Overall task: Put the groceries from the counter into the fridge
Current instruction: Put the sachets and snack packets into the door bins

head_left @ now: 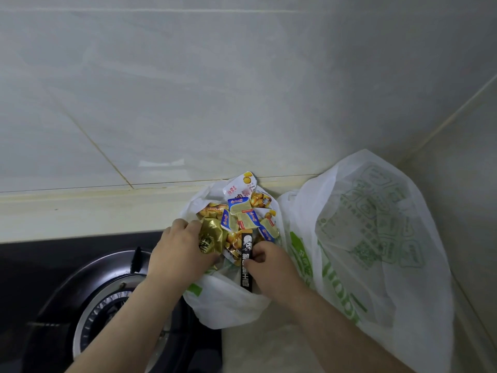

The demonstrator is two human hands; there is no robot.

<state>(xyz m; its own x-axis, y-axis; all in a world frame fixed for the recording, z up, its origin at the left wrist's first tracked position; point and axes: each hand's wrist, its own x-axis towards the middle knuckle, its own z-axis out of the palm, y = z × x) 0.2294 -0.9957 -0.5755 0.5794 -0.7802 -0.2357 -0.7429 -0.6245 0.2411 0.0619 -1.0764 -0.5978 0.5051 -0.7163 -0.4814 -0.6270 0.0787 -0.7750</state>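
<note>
A small white plastic bag lies open on the counter against the wall, full of snack packets: several small blue-and-yellow tubs and chestnut pouches. My left hand grips a gold foil packet at the bag's left side. My right hand pinches a long black stick pack with white lettering, which lies across the bag's mouth. The fridge is out of view.
A larger white bag with green print stands to the right in the corner. A black gas hob with a round burner lies at the lower left, partly under the small bag. Tiled walls close the back and right.
</note>
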